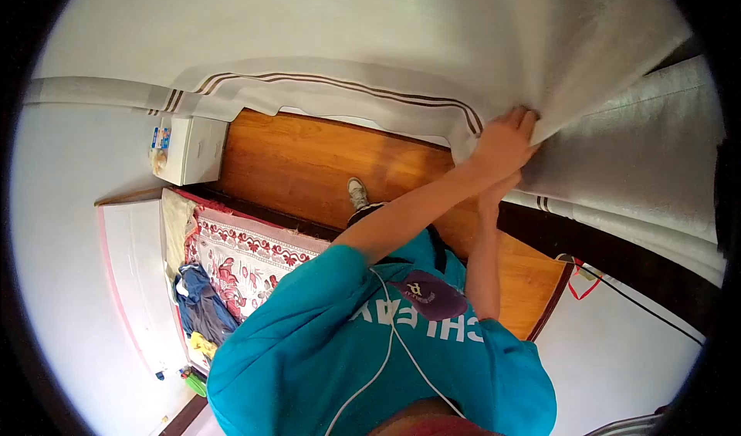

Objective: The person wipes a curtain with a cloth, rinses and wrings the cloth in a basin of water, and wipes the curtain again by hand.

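A pale grey curtain (332,31) with brown stripes near its hem spreads across the top of the head view. Its cloth is gathered into folds at the upper right. My left hand (500,144) is closed around the gathered edge, fingers curled into the fabric. Just below it, partly covered by the left hand and wrist, my right hand (499,192) closes on the same bunch; most of its fingers are hidden. To the right of my hands hangs another grey curtain panel (641,143), also striped near its hem.
The wooden floor (285,158) lies beneath the curtain, with a shoe (357,192) on it. A white cabinet (202,149) stands at left. Clothes (204,305) lie on a bed with a red-and-white patterned cover (255,262). A black cable (641,306) runs at right.
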Demonstrator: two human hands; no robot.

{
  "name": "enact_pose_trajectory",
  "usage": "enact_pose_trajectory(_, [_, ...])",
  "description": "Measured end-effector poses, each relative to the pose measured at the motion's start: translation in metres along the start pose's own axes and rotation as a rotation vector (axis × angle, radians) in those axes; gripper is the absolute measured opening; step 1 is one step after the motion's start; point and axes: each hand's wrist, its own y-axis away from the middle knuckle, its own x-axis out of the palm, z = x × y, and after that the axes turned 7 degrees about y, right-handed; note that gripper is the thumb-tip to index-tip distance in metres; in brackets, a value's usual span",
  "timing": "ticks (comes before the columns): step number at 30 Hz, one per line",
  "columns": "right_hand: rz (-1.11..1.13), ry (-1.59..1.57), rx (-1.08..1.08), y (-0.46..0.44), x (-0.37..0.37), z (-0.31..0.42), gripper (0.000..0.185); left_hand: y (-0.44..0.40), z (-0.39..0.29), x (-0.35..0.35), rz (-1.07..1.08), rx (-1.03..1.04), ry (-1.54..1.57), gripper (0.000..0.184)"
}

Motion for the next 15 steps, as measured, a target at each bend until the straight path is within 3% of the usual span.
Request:
enact_pose_trajectory(2, [-0.070,-0.090,-0.066,-0.002,0.005,-0.003,0.018,0.008,0.018,0.002,-0.084,0.005,0.042,0.041])
enact_pose_trajectory(5, [0.093,-0.079,-0.072,0.003,0.007,-0.010,0.020,0.012,0.029,-0.017,-0.225,-0.042,0.117,0.038])
enact_pose_trajectory(7, [0.249,-0.236,0.137,-0.002,0.004,-0.011,0.027,0.007,0.039,-0.020,-0.192,-0.079,0.016,0.038])
enact_pose_trajectory(8, [0.262,-0.243,0.128,-0.004,0.004,-0.010,0.027,0.008,0.041,-0.022,-0.205,-0.084,0.007,0.038])
enact_pose_trajectory(10, [0.163,-0.339,0.036,-0.015,0.004,0.034,0.030,0.011,0.043,-0.042,-0.249,-0.176,0.027,0.036])
enact_pose_trajectory(13, [0.273,-0.368,0.122,-0.025,0.009,0.083,0.032,0.027,0.059,-0.067,-0.254,-0.228,0.119,0.037])
enact_pose_trajectory(14, [0.262,-0.421,0.064,-0.026,0.016,0.096,0.036,0.034,0.061,-0.076,-0.232,-0.272,0.120,0.025])
enact_pose_trajectory(15, [0.265,-0.421,0.057,-0.027,0.020,0.094,0.036,0.043,0.064,-0.088,-0.240,-0.269,0.121,0.025])
